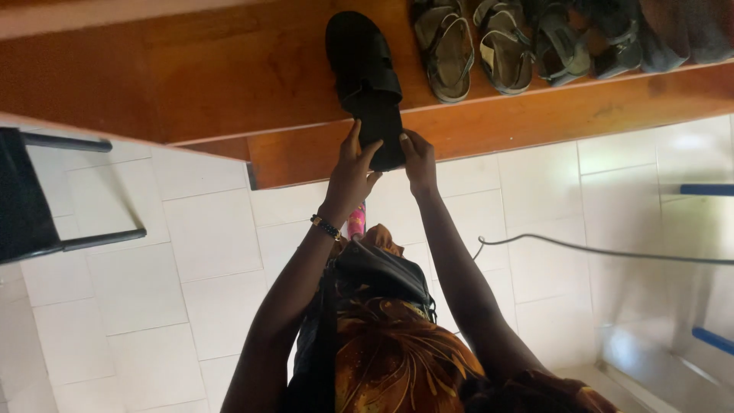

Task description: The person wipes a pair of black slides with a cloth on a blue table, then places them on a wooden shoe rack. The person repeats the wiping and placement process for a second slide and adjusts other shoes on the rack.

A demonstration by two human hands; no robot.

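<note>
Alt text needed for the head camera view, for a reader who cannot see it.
Both hands, left hand and right hand, grip the near end of a black open-toed leather sandal lying on a brown wooden ledge above a white tiled floor. A row of grey strappy sandals sits further along the ledge, and a black waist bag hangs at the person's front.

floor: large white tiles [115, 283] with thin grey joints, glossy, catching soft daylight toward the right edge
shelf: polished reddish-brown wooden shelf [229, 69] across the top, its front edge running aslant above the tiles
on the shelf: a row of worn strap sandals [489, 46] at its far right end
furniture: dark chair frame [46, 191] at the left; blue bars [707, 189] at the right
cable: a thin grey cable [604, 251] crossing the tiles
</note>
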